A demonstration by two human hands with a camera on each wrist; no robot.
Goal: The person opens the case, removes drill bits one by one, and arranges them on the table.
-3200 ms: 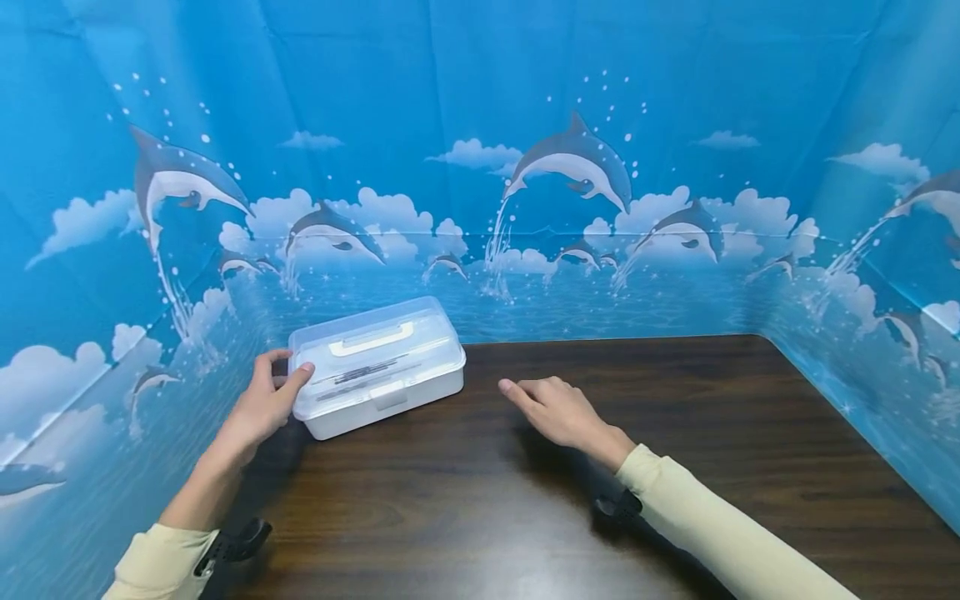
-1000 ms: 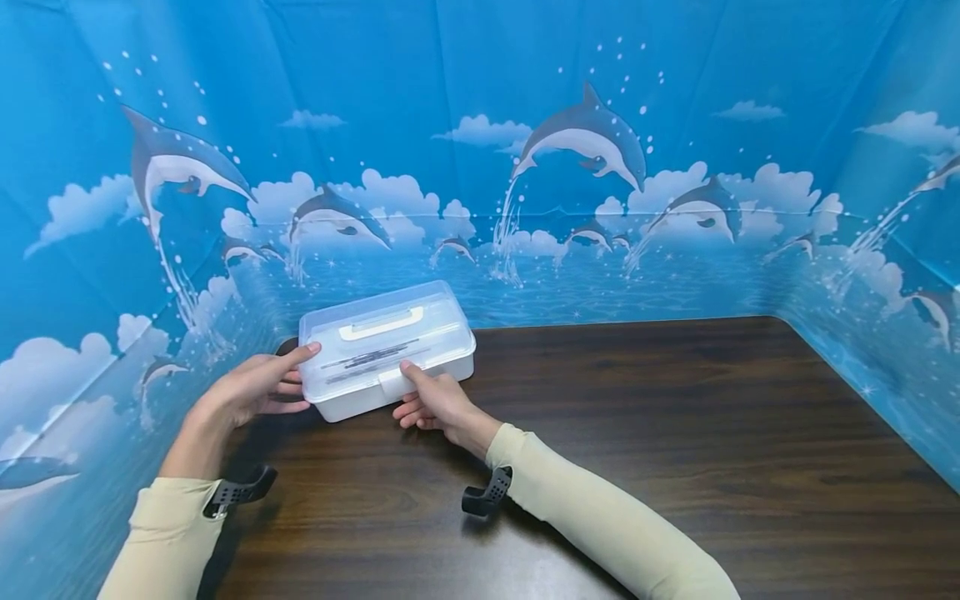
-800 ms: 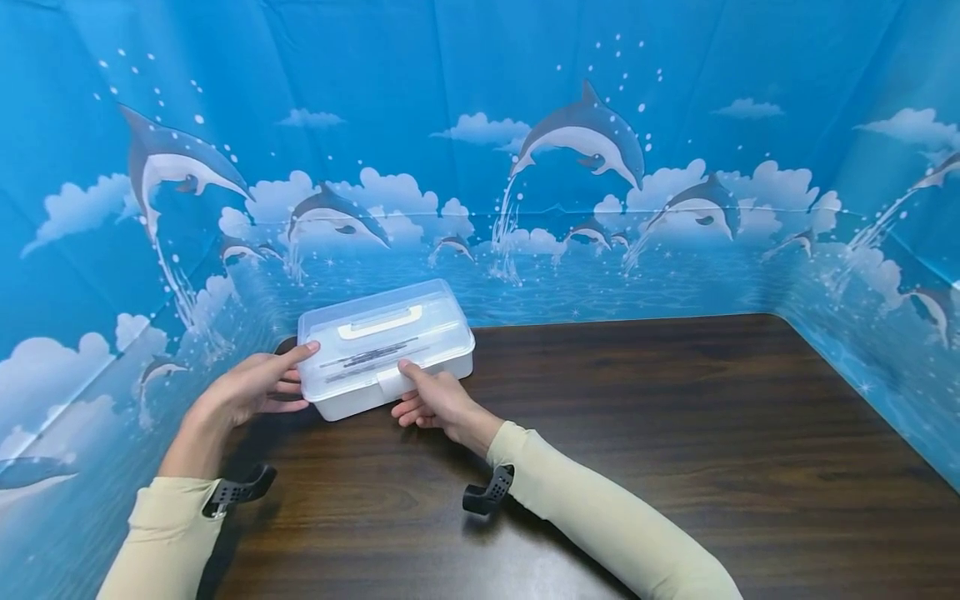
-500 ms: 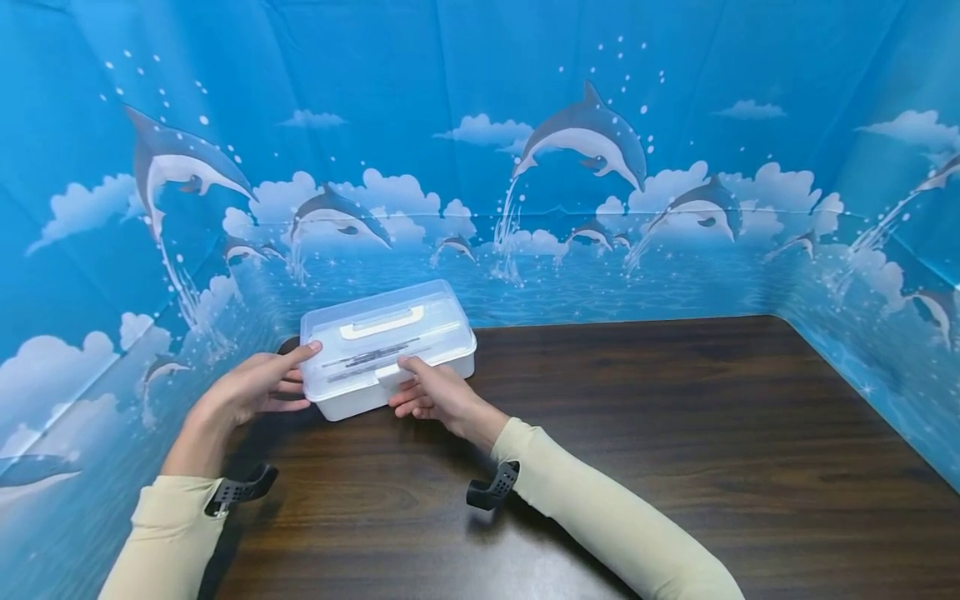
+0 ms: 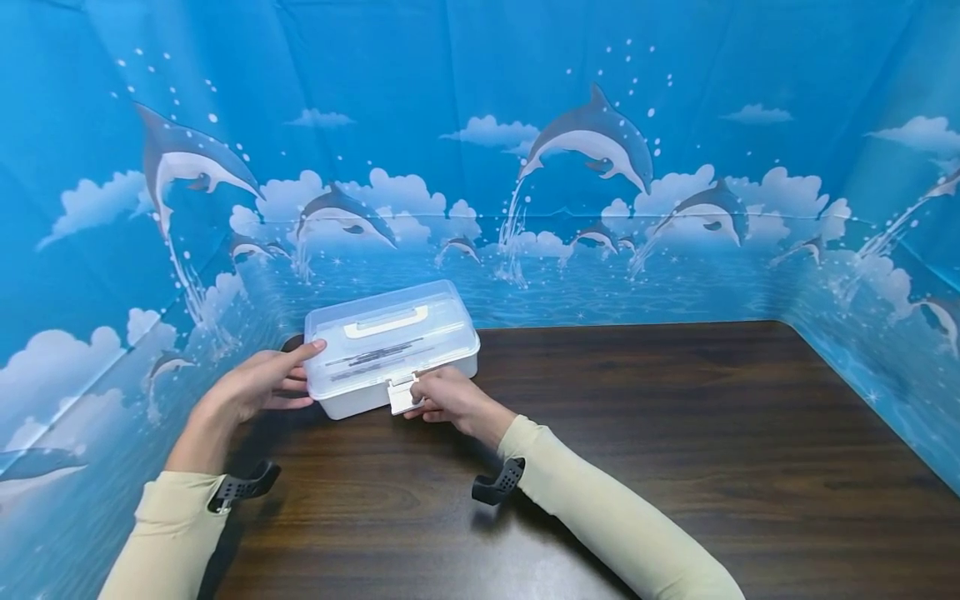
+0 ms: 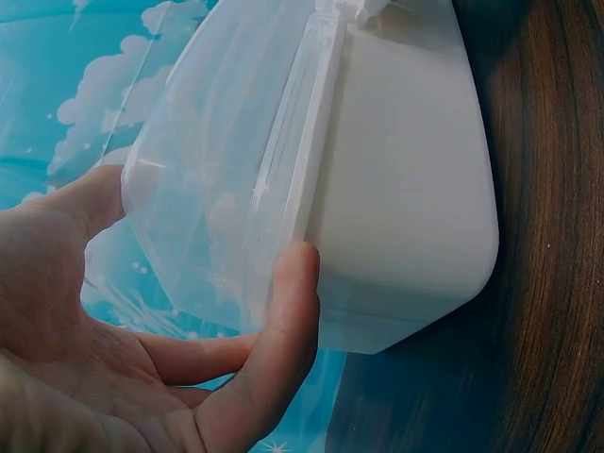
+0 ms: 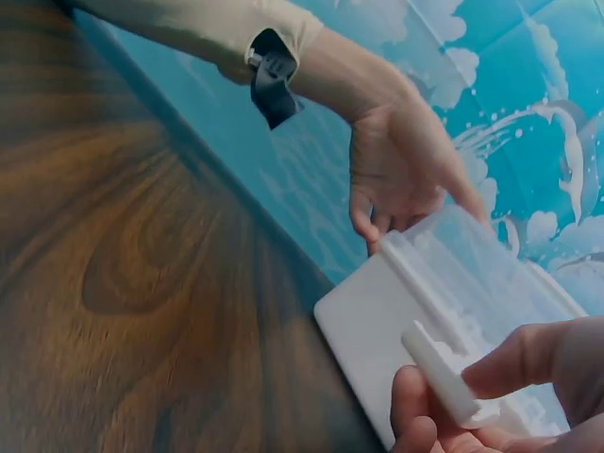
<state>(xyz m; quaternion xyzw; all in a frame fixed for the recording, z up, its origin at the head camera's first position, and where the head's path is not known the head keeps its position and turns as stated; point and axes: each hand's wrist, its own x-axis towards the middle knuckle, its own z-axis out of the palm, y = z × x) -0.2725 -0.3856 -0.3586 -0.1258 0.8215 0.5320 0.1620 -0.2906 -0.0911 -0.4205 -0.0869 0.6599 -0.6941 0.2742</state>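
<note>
A white plastic storage box (image 5: 351,403) with a clear lid (image 5: 442,310) sits at the back left of the table. The lid is down, with a white carry handle (image 5: 386,322) on top and several thin dark sticks (image 5: 378,355) showing there. My left hand (image 5: 255,385) holds the box's left end, thumb on the lid's edge, fingers along the side. In the left wrist view a fingertip (image 6: 298,260) meets the rim. At the front, my right hand (image 5: 459,402) pinches the white latch (image 5: 401,397), which is swung outward from the wall. The right wrist view shows thumb and fingers around this latch (image 7: 439,373).
Dark wood-grain table (image 5: 637,433) extends to the right and front of the box. A blue dolphin-print curtain (image 5: 525,275) hangs close behind the box and along both sides. Each wrist carries a black strap mount (image 5: 498,482).
My right hand has come in from the right to the box's front. The latch, flat against the wall half a second ago, now stands out. My left hand has shifted its hold on the left end.
</note>
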